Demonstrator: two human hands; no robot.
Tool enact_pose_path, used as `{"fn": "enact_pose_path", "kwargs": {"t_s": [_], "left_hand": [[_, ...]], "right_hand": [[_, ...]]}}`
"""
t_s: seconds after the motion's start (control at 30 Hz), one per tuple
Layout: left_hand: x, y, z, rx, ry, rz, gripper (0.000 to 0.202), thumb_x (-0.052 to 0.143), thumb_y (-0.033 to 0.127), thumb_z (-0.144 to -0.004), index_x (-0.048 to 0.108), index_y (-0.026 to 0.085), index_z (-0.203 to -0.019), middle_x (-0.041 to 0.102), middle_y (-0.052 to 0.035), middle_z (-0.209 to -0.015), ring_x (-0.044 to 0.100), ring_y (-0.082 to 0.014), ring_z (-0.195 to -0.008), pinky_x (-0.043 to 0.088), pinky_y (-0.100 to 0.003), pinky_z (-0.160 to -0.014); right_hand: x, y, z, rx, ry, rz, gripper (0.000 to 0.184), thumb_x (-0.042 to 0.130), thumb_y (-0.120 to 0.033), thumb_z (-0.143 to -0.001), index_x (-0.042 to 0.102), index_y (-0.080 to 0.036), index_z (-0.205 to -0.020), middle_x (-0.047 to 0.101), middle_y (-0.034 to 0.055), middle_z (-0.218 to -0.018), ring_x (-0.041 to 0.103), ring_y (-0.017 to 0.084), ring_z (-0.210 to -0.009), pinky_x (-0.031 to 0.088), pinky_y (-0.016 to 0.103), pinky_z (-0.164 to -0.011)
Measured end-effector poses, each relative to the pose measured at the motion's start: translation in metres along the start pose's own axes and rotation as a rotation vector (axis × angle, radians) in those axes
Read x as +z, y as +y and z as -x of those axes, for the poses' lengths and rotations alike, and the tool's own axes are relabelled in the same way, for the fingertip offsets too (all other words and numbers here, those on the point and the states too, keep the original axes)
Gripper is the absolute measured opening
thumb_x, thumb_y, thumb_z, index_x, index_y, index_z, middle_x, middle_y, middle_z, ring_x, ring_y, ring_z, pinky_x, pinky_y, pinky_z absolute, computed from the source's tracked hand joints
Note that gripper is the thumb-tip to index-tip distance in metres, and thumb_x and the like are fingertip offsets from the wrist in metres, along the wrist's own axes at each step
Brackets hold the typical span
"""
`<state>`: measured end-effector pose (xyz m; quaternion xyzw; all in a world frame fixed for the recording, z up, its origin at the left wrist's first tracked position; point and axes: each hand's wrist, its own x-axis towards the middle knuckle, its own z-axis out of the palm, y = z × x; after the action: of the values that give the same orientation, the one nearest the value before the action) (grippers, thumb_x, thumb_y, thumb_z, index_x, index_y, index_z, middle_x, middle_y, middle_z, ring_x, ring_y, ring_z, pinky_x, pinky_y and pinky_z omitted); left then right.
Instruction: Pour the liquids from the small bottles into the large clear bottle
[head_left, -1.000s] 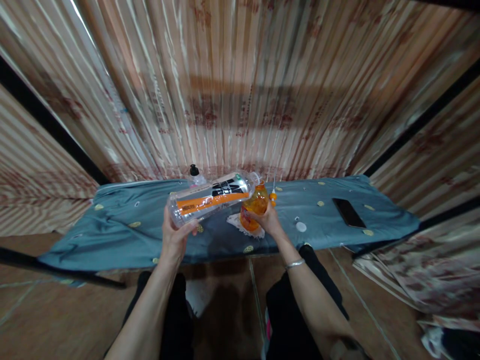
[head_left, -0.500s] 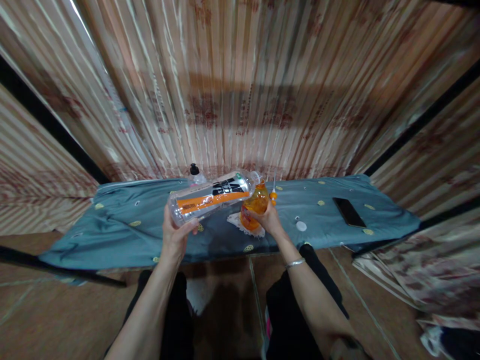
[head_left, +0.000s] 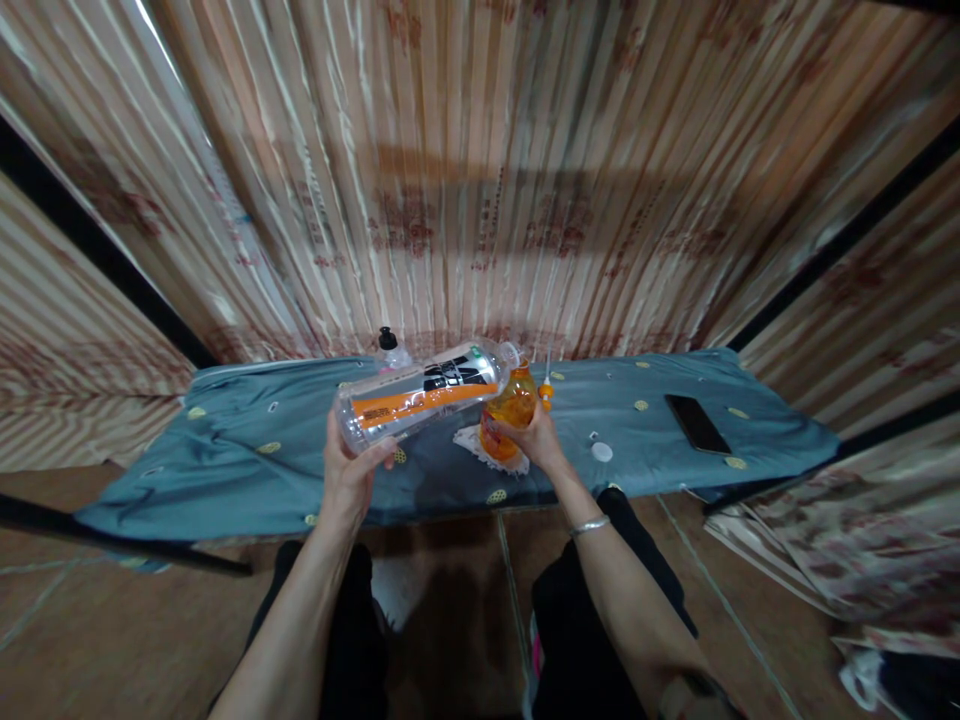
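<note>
My left hand [head_left: 347, 476] is closed round the base of a large clear plastic bottle [head_left: 420, 394] with an orange and black label. That bottle lies tilted almost flat above the table, its open mouth against the top of a small bottle of orange liquid [head_left: 509, 414]. My right hand [head_left: 534, 442] is wrapped round the small bottle, which stands upright on a white lacy cloth [head_left: 474, 444]. Both bottles are over the middle of a table with a blue-grey patterned cover [head_left: 247, 455].
A dark-capped bottle [head_left: 389, 347] stands at the table's back edge. A white cap [head_left: 601, 452] lies right of my right hand, and a black phone [head_left: 697, 423] farther right. Striped curtains [head_left: 480, 170] hang behind and at both sides. My dark-trousered legs sit below the table.
</note>
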<state>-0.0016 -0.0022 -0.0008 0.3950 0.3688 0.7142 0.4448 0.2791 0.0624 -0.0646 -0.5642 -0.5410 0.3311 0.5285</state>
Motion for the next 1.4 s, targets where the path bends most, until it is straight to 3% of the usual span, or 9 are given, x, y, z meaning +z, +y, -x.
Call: {"fn": "enact_pose_path", "kwargs": {"t_s": [0.3, 1.4], "left_hand": [[-0.0019, -0.0018, -0.0006, 0.012, -0.015, -0.005, 0.081, 0.099, 0.031, -0.055, 0.067, 0.026, -0.129, 0.072, -0.0035, -0.098, 0.06, -0.0137, -0.063, 0.042, -0.022, -0.045], [0.0013, 0.0021, 0.0004, -0.003, -0.014, 0.029, 0.078, 0.099, 0.025, -0.053, 0.066, 0.025, -0.124, 0.071, 0.0, -0.093, 0.061, -0.0111, -0.059, 0.045, -0.019, -0.042]], "right_hand": [[-0.0007, -0.0029, 0.0017, 0.004, 0.001, 0.006, 0.076, 0.097, -0.042, -0.056, 0.065, -0.023, -0.122, 0.081, 0.0122, -0.121, 0.076, 0.037, -0.117, 0.06, 0.053, -0.105], [-0.0005, -0.0011, 0.0015, 0.01, 0.002, 0.0, 0.076, 0.097, -0.044, -0.055, 0.065, -0.023, -0.121, 0.081, 0.0127, -0.122, 0.077, 0.037, -0.116, 0.06, 0.053, -0.105]]}}
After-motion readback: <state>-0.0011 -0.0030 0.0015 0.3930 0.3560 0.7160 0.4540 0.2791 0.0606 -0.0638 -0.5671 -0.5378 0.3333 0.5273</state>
